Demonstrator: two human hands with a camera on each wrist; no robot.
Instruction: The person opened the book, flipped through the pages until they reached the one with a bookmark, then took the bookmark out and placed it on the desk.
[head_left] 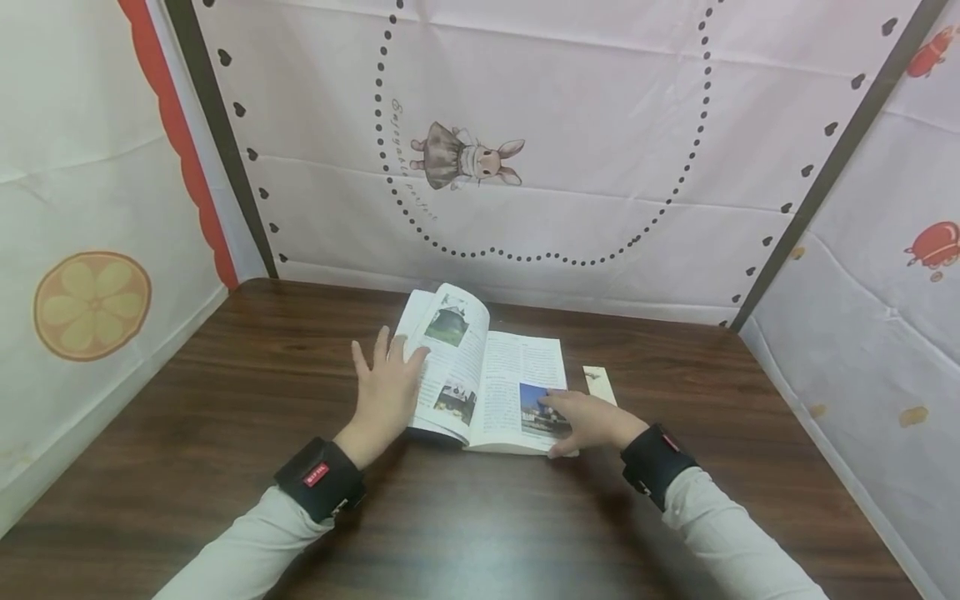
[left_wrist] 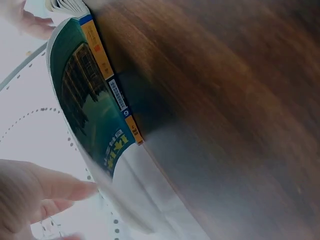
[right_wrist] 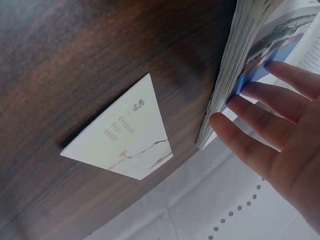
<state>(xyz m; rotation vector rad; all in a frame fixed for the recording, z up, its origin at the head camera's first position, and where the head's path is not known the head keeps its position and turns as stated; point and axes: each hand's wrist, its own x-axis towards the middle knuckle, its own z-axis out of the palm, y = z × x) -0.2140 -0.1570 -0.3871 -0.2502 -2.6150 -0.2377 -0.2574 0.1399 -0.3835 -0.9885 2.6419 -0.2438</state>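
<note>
A paperback book lay open near the middle of the head view, on a dark brown wooden table with a fine, glossy grain. Its pages were thin and pale, printed with dense text and several colour photographs; the left-hand leaves bowed upward in a soft curve instead of lying flat. From the left wrist view its cover showed teal-green with a picture of a building, and the narrow spine carried orange and blue bands.

The left hand rested at the book's left edge with fingers spread and straight, the fingertips against the lifted pages. The right hand lay flat on the lower right page, fingers straight and slightly apart, pressing over a blue photograph; in the right wrist view the thumb sat by the thick stack of page edges.

Just right of the book lay a slim cream paper bookmark, flat, with small print and a faint drawn branch.

Wrinkled printed fabric panels filled the upper frame behind the table.
</note>
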